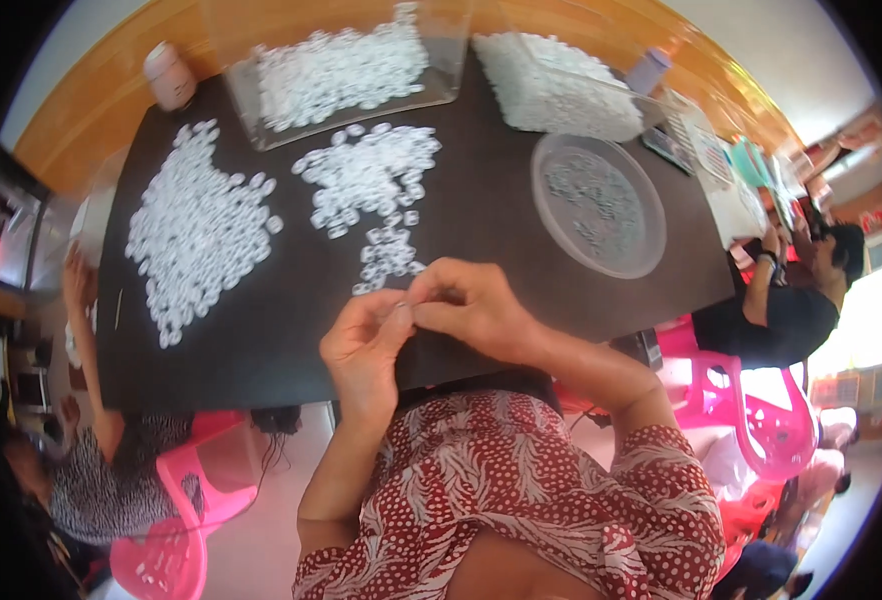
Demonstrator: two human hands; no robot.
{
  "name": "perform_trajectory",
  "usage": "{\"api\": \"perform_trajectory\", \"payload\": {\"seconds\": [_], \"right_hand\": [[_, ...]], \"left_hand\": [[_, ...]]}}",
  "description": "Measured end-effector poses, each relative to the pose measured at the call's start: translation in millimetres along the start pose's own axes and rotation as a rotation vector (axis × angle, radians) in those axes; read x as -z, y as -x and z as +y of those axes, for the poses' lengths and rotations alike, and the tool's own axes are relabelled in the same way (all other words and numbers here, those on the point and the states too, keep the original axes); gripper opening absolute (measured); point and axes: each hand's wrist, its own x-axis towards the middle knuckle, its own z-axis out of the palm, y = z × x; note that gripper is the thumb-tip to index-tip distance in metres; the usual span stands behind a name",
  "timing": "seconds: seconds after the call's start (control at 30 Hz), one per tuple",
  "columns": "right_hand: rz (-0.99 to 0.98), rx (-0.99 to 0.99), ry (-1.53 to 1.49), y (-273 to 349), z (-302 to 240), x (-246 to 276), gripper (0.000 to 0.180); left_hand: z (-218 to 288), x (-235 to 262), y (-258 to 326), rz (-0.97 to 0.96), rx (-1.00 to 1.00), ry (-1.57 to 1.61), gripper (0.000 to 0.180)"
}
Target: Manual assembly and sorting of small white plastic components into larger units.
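Observation:
My left hand (366,338) and my right hand (473,305) meet at the near edge of the dark table, fingertips pinched together. Something tiny seems to sit between them, too small to make out. Just beyond my fingers lies a small cluster of white ring-like plastic pieces (389,252). It trails back into a larger white heap (373,175). A broad pile of the same pieces (199,230) spreads over the left of the table. To the right of my hands stands a round translucent tub (651,255) with small grey pieces in its bottom.
Two clear bins of white pieces, one at the back middle (346,75) and one at the back right (561,90), stand along the table. A pink bottle (169,75) is at the back left. Other people sit at both sides near pink chairs (216,460).

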Motion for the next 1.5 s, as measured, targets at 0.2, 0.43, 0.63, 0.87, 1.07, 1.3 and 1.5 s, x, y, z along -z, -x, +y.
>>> {"api": "perform_trajectory", "payload": {"seconds": [0.2, 0.43, 0.63, 0.87, 1.07, 1.3, 1.5], "right_hand": [[0.016, 0.318, 0.414, 9, -15, 28, 0.008], [0.539, 0.065, 0.852, 1, -1, 162, 0.012], [0.453, 0.241, 1.133, -18, 33, 188, 0.01], [0.374, 0.173, 1.304, -30, 39, 181, 0.004], [0.33, 0.24, 1.351, -31, 47, 185, 0.004], [0.319, 0.384, 1.455, -25, 42, 184, 0.016], [0.328, 0.277, 0.973, 0, -20, 124, 0.01]], "left_hand": [[0, 3, 3, 0.002, -0.09, -0.081, 0.009], [-3, 6, 4, -0.107, -0.045, -0.085, 0.015], [-11, 0, 9, -0.155, -0.053, -0.122, 0.019], [-17, 5, 9, -0.154, -0.041, -0.097, 0.019], [-20, 5, 6, -0.167, -0.033, -0.069, 0.019], [-14, 1, 5, -0.098, -0.013, 0.039, 0.016], [-15, 3, 2, -0.121, 0.031, 0.092, 0.015]]}}
